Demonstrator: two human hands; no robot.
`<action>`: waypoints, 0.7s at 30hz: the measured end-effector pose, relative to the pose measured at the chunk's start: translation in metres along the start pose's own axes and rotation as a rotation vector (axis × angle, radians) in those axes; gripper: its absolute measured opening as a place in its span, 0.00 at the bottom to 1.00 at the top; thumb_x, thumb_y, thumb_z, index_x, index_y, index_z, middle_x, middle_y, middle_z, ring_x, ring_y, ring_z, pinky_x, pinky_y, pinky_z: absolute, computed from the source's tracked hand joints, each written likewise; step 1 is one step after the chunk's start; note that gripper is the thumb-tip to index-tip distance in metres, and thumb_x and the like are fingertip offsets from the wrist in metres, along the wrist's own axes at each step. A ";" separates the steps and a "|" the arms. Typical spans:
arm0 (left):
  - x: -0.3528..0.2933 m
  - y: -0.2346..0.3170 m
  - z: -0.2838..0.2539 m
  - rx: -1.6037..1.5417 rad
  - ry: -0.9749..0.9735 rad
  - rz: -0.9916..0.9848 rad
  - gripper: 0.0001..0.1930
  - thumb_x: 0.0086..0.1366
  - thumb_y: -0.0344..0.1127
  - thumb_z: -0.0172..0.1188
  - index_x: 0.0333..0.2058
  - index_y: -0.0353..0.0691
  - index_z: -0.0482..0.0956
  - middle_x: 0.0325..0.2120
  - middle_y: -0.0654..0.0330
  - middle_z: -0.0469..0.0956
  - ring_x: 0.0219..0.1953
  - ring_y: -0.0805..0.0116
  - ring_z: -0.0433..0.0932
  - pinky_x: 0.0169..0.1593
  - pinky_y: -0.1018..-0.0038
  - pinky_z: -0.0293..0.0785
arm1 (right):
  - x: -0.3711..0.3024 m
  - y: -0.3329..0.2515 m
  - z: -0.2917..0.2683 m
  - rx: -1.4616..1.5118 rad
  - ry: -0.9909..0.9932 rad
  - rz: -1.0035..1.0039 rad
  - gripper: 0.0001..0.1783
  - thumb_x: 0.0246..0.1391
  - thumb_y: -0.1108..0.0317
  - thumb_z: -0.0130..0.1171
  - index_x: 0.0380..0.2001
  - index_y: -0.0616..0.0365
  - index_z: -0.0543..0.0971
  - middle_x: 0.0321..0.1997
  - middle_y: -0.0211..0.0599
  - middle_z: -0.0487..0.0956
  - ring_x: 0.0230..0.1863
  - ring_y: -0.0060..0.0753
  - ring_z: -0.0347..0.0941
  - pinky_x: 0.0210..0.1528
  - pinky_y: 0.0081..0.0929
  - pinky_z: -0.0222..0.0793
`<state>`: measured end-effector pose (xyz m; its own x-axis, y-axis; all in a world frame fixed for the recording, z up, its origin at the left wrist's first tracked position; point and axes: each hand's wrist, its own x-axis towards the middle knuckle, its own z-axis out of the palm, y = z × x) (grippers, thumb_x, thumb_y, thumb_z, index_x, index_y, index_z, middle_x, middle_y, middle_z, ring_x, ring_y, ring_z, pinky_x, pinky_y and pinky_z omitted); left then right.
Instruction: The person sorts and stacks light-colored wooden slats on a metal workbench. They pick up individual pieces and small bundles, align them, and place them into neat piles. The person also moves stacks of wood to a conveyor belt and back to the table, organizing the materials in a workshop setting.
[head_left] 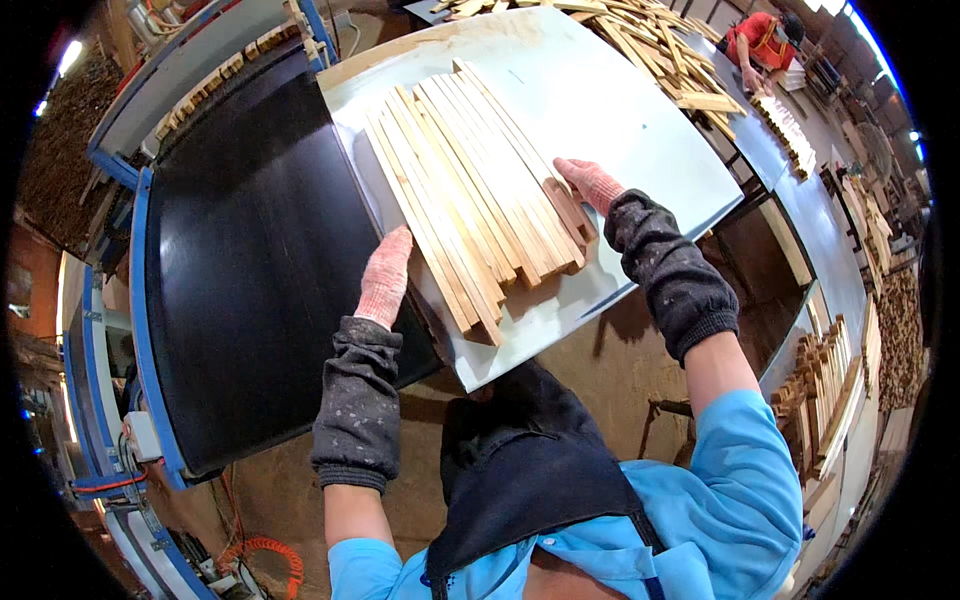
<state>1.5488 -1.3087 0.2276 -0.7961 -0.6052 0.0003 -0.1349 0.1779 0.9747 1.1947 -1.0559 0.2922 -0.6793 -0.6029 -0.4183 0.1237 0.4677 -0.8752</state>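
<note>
Several pale wooden strips (470,190) lie side by side in a slanting batch on a white board, their near ends uneven. At the batch's left edge is my left hand (385,278), in a pinkish knitted glove, its fingers stretched out along the outermost strip. My right hand (592,185), gloved alike, is at the right side, fingers extended beside the strips, close to a few reddish-brown strip ends (568,208). The two hands flank the batch. Parts of the fingers are hidden, and neither hand is visibly wrapped round a strip.
To the left runs a black conveyor belt (250,270) in a blue machine frame (143,330). The white board (640,150) has a front corner near my apron. Loose strips (660,50) are heaped behind. A co-worker (765,45) in red handles wood at the far right; an orange coiled hose (270,545) lies lower left.
</note>
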 end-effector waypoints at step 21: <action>-0.020 0.038 0.038 0.118 0.200 -0.017 0.36 0.79 0.45 0.60 0.76 0.31 0.60 0.64 0.41 0.74 0.64 0.52 0.76 0.69 0.63 0.71 | 0.038 -0.079 0.046 -0.776 0.113 0.051 0.43 0.68 0.30 0.55 0.57 0.65 0.83 0.55 0.55 0.86 0.55 0.52 0.84 0.61 0.47 0.77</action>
<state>1.5372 -1.2599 0.2563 -0.6619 -0.7485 0.0396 -0.2245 0.2484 0.9423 1.1924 -1.1449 0.3345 -0.7608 -0.5189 -0.3897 -0.3558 0.8358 -0.4181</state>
